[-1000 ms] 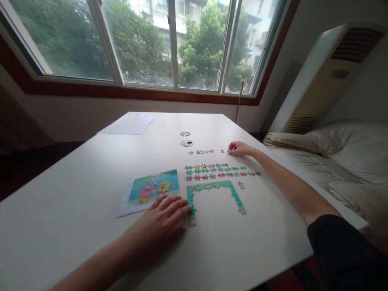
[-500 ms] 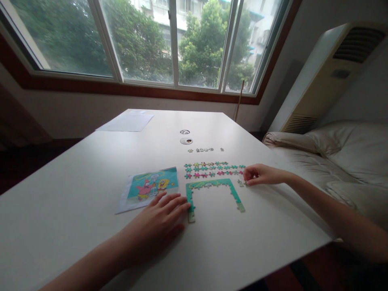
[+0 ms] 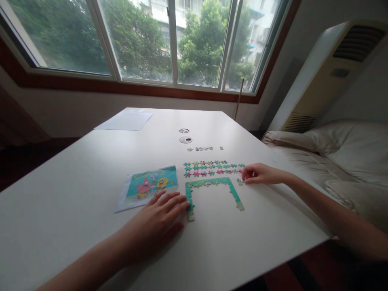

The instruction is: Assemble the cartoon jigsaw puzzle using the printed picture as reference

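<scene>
My left hand lies flat, fingers stretched, its fingertips against the left side of a partly joined jigsaw puzzle. Joined green pieces form a top edge and two sides, with white table inside. Under the left fingers lies the lower edge of a cartoon reference picture. To the right, my right hand is curled, thumb and fingertips down at a puzzle piece that they partly hide. Close beside it are pale loose pieces. Rows of loose puzzle pieces stretch above the joined frame.
A short row of pale pieces lies farther back, beyond it two round flat items. White paper rests at the far left of the white table. A sofa stands at the right, a window behind.
The view has shifted very slightly. My right hand has barely moved at the pale pieces. My left hand stays resting beside the joined puzzle.
</scene>
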The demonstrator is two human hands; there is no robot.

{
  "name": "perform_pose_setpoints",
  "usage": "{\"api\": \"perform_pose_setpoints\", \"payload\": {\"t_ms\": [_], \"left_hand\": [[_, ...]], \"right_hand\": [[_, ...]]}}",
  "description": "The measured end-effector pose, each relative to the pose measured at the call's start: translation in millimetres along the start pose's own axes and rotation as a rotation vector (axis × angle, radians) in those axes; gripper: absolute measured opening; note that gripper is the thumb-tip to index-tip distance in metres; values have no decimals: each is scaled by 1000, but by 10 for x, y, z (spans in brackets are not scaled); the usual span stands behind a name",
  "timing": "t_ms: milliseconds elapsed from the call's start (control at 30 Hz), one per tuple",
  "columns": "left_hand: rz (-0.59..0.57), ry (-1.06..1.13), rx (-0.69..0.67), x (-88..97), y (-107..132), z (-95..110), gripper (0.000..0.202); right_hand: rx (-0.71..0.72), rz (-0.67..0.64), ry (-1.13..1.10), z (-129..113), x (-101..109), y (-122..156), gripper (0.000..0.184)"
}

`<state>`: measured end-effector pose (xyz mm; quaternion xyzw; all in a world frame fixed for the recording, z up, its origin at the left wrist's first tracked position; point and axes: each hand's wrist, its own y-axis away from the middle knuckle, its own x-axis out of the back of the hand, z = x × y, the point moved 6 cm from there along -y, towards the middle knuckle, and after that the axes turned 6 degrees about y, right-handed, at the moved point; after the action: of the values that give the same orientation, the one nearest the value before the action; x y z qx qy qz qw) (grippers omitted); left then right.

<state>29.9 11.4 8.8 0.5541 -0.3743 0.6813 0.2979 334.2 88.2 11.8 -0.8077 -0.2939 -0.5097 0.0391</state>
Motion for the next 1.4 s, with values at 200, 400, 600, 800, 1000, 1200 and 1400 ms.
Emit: {"api": "perform_pose_setpoints", "payload": {"t_ms": [200,400,600,800,1000,1200,1400], "left_hand": [[2,6,-4,-18,7,-13,36],[4,1,-7,17,0,13,36],[-11,18,9,34,-13,18,38],[-23,35,17,32,-18,6,38],[-38,12,19,32,-15,4,39],[-9,18,4,17,-1,3,36],[11,44,-1,13,-14,-12,36]], "right_hand": [[16,112,116,-83,315,-171,33],[-77,276,287,203,601,-847,28],[-153,338,283,481,625,-1374,35],[-208,329,212,562,659,-1499,25],[-152,353,85,505,677,-1367,32],[-35,137,-85,304,483,-682,38],[-67,-156,-207,184,162,26,33]]}}
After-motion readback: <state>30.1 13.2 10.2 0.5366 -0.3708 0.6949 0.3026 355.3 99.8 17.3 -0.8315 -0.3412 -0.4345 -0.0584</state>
